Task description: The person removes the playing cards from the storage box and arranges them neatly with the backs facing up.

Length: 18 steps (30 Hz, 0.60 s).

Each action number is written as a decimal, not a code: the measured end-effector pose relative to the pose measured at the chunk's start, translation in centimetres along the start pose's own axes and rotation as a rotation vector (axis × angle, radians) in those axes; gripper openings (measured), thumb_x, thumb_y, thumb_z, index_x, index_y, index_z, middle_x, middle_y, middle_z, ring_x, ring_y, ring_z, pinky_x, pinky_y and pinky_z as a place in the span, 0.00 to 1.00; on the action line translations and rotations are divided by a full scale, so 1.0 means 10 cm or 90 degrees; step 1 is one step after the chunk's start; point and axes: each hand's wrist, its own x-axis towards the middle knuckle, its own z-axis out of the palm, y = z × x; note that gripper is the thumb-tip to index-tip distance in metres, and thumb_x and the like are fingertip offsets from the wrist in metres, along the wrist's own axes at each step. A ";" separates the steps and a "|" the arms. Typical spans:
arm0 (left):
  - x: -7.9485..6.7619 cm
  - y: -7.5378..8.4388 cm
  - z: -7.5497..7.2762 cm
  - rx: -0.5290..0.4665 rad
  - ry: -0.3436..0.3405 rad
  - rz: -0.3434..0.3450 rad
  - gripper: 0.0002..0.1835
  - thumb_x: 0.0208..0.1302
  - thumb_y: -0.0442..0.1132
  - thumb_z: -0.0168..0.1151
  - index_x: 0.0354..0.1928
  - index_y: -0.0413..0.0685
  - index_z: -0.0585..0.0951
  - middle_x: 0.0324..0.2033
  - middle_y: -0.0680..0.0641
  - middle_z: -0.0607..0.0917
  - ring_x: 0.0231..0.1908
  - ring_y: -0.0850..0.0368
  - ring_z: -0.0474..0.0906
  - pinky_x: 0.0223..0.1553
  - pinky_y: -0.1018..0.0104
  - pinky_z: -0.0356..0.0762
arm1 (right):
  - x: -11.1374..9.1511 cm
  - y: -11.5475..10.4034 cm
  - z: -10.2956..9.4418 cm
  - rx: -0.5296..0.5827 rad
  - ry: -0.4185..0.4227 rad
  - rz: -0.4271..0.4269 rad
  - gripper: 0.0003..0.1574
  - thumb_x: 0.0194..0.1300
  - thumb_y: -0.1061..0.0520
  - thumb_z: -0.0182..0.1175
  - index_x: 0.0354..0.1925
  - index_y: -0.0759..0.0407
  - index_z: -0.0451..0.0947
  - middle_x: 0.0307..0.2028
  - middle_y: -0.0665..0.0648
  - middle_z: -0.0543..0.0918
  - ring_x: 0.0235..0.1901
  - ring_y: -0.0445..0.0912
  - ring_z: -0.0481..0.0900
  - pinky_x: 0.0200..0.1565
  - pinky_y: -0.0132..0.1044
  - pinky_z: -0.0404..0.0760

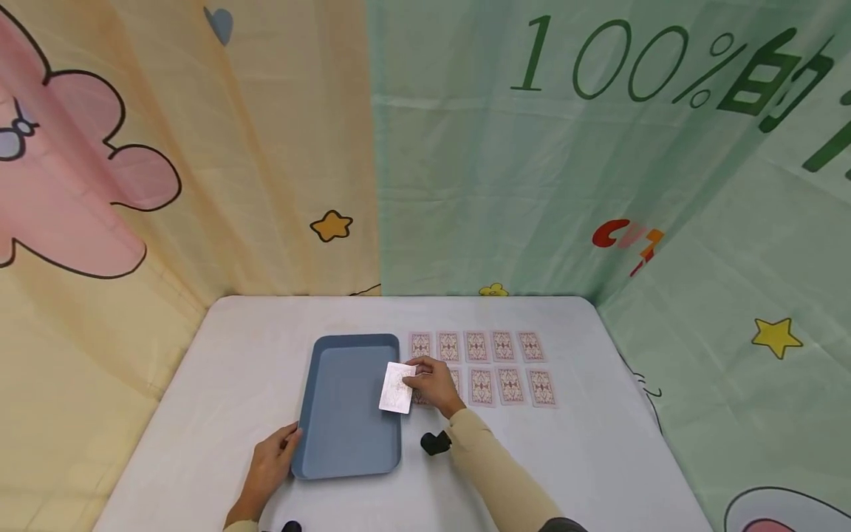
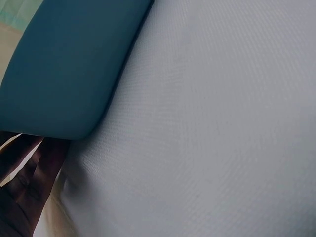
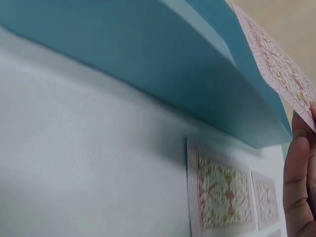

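My right hand point(image 1: 433, 383) pinches a playing card point(image 1: 397, 388) by its right side, thumb on top. This card overlaps the right rim of a blue-grey tray point(image 1: 346, 414) in the head view; the right wrist view has its red patterned back point(image 3: 279, 61) raised above the tray's wall point(image 3: 148, 59). At the tray's near left corner is my left hand point(image 1: 269, 462), its straight fingers point(image 2: 47, 155) touching the outer side. Two rows of playing cards point(image 1: 476, 346) lie back up to the right of the tray. My right hand partly hides the front row's left cards.
A white-covered table point(image 1: 585, 458) carries everything. Printed curtains point(image 1: 492, 170) stand behind it and along both sides. A black device point(image 1: 435, 443) sits at the right wrist, beside the cream sleeve point(image 1: 499, 473).
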 end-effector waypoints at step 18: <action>-0.01 0.01 -0.01 -0.003 0.013 0.014 0.21 0.71 0.37 0.54 0.55 0.23 0.75 0.43 0.33 0.84 0.39 0.47 0.80 0.42 0.51 0.77 | -0.33 0.41 -0.40 0.008 -0.004 0.053 0.21 0.54 0.68 0.69 0.47 0.75 0.78 0.23 0.55 0.78 0.22 0.39 0.72 0.30 0.31 0.75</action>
